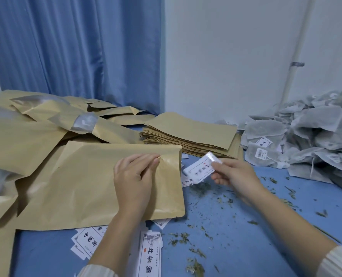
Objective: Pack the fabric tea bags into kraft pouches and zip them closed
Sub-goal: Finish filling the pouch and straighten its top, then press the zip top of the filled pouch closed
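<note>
From the head camera, the left hand [133, 177] lies flat on a kraft pouch [98, 182] near the middle of the blue table [246, 226], fingers straight and close together by its mouth, likely pinning it. The pouch's long side runs left to right, mouth to the right. The right hand [234, 174] pinches a white label [201, 168], probably for this pouch. Tea bags [306, 134] heap far right.

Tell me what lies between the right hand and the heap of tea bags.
Head view: bare blue table with scattered leaf bits separates the right hand from the tea bags.
</note>
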Available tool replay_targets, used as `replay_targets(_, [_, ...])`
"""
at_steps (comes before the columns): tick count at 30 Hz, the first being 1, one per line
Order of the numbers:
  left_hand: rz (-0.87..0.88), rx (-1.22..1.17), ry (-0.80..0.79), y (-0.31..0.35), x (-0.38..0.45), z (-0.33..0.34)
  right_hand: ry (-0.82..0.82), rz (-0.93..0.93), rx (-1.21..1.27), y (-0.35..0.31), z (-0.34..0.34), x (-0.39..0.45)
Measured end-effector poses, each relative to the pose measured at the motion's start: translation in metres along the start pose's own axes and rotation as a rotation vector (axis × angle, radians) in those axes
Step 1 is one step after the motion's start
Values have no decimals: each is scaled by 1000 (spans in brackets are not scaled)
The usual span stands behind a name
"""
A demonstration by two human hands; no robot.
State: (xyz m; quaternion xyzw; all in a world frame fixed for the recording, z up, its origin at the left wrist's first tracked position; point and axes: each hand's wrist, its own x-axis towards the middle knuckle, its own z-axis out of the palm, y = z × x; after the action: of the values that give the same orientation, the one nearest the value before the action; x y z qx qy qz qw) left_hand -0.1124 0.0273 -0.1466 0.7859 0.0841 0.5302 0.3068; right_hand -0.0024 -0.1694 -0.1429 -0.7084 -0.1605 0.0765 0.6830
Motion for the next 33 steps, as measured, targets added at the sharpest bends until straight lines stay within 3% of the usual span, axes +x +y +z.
replay_targets(4, [33,-99,-34,10,-2,2,-162,-17,-109,-11,31,-10])
replay_targets(7, [60,-240,-147,28,-7,5,-105,-96,-189,-17,50,-8])
replay_targets(11, [21,-457,-294,54,-12,9,-33,15,-78,-24,47,-7])
replay_targets(14, [71,-378,-445,67,-15,7,84,27,-44,-37,33,-15])
replay_targets(20, [358,-150,-674,87,-21,-3,176,44,-114,-80,-4,-23])
replay_targets(23, [432,-66,-634,100,-16,5,68,82,-331,-99,-10,-27])
replay_targets(26, [367,-156,-542,114,-4,16,6,28,-530,-128,-15,-37])
replay_targets(30, [334,-393,-566,134,14,21,-44,-178,-928,-168,-44,-51])
replay_targets(33, [138,-524,-502,152,35,18,66,-432,-981,-194,-73,-66])
